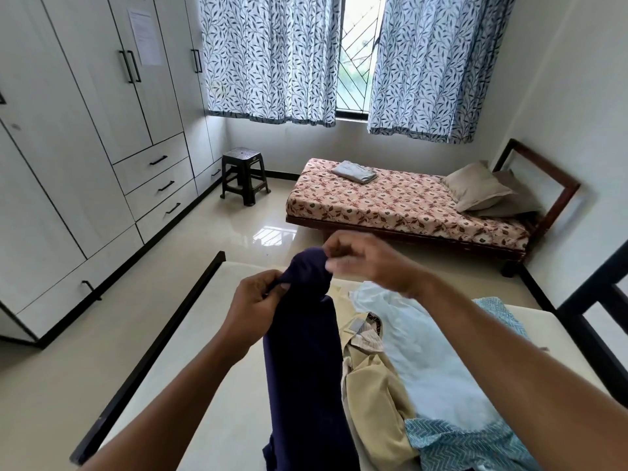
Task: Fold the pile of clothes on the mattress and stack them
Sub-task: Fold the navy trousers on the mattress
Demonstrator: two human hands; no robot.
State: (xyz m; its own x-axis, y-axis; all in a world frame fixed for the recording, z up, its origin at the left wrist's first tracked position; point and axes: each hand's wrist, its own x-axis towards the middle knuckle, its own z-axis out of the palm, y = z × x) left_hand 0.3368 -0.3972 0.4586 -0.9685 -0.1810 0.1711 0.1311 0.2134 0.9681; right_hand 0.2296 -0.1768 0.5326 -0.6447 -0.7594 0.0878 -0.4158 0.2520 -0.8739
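Head view is showing both hands working on one item from the pile: a dark navy garment (302, 351), which is hanging lifted above the mattress (190, 385) w/ its lower part trailing down toward the bottom edge of the frame. The left hand (253, 302) is gripping the fabric's upper left edge, fingers curled round it. The right hand (367, 263) is pinching the top of the same piece just beside it, though it's a bit blurred, so exact finger placement isn't clear. The rest of the pile is lying unfolded on the mattress to the right of the navy piece: a beige garment (377, 385) just beside it, a pale whitish one (424, 351) overlapping that, and a teal zigzag-print cloth (458, 443) at the near right, partly under the whitish one. No folded stack is showing on this mattress (the grey folded bundle (355, 171) is sitting on the other bed (390, 202) across the room, well apart), so I'm judging the task as barely begun: approx. the first item, at the stage of finding edges/corners before any fold. The next move is prob. calling for the hands sliding apart along the top edge to spread the garment, then laying it flat on the bare left part of the mattress. The fabric is looking soft and bunched, so it's likely needing a shake to open out.
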